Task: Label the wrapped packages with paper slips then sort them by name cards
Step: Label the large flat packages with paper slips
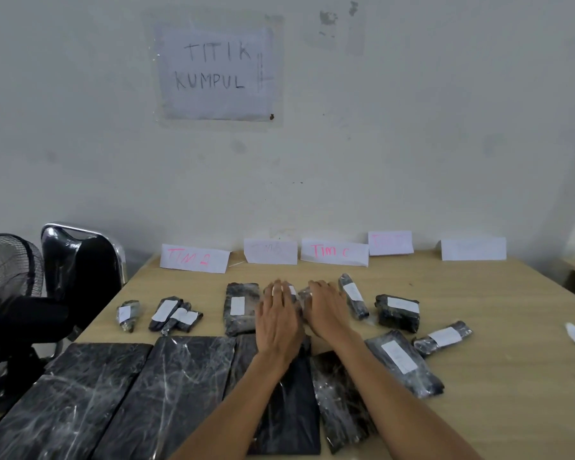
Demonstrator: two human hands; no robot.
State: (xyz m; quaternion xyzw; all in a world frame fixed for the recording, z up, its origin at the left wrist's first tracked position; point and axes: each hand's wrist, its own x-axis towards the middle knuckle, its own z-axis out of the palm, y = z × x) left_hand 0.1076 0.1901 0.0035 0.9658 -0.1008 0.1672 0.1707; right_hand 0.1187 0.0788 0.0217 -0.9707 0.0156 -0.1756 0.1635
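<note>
Two hands are out over the middle row. The left hand (277,315) lies flat, fingers straight and released, on small wrapped packages (301,296) that peek out past the fingertips. The right hand (327,312) sits just beside it, also flat and loose, gripping nothing. Just left of the left hand is a flat package (241,322) wearing a white paper slip (237,306). Just right of the right hand is a slim labelled package (354,295). At the table's (512,360) far edge the TIM 2 card (195,257) stands left, the TIM C card (334,253) beyond the hands. Large wrapped packages (180,393) lie near, under the forearms.
</note>
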